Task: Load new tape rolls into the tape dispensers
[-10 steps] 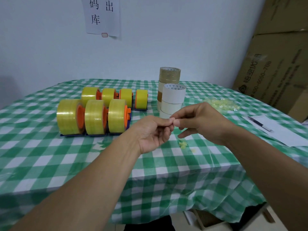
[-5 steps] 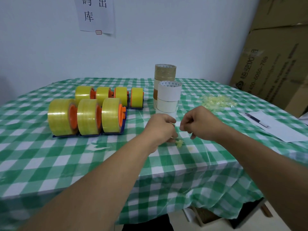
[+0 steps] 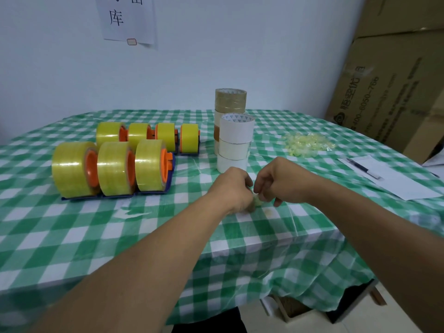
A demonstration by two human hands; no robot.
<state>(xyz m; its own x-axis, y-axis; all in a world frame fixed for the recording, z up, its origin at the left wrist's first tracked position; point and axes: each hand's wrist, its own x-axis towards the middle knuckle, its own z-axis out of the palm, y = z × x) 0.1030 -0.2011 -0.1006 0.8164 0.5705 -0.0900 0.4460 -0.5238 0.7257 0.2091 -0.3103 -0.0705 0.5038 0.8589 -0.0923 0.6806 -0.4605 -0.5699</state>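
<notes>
Yellowish crumpled tape scrap (image 3: 258, 201) is pinched between both hands, left hand (image 3: 234, 188) and right hand (image 3: 286, 181), just above the green-checked table (image 3: 144, 227).

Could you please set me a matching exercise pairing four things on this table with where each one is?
Things
1. brown tape roll
2. pen
3. small yellowish tape wad
4. three large yellow rolls

Places
A. on the white sheet, far right
B. in blue dispensers, front left
C. top of the rear stack
D. between the left hand and right hand

Pairs: 1-C; 2-A; 3-D; 4-B.
</notes>
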